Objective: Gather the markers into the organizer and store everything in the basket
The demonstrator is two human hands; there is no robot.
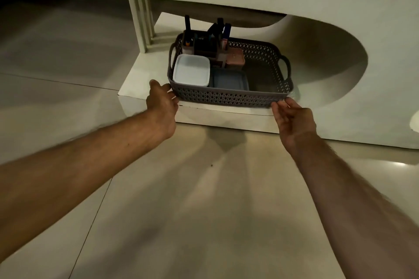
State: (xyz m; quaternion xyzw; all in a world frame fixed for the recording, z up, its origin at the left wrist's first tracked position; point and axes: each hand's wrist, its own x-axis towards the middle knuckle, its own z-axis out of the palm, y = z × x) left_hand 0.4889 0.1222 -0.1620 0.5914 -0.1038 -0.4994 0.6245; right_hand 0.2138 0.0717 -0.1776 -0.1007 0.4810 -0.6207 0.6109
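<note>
Pretty much done here, I reckon. Nearest to me, my left hand (162,103) has its fingers (169,92) against the near left corner of the basket (229,96), loosely curled but I can't tell if they actually have hold of it. My right hand (292,118) is at the near right corner, fingers relaxed and half open, tips just touching the rim, holding nothing.

The basket sits on the low shelf (145,79) under the white furniture, not on the floor. Inside I count one white lidded box (191,72), one blue-grey lid or box (229,80), one small pink box (235,61) and, at the far side, one organizer (205,48) with the markers (187,24) standing in it. Four or so, it's too dim to count them properly.

Left to do: maybe one last nudge further in.
</note>
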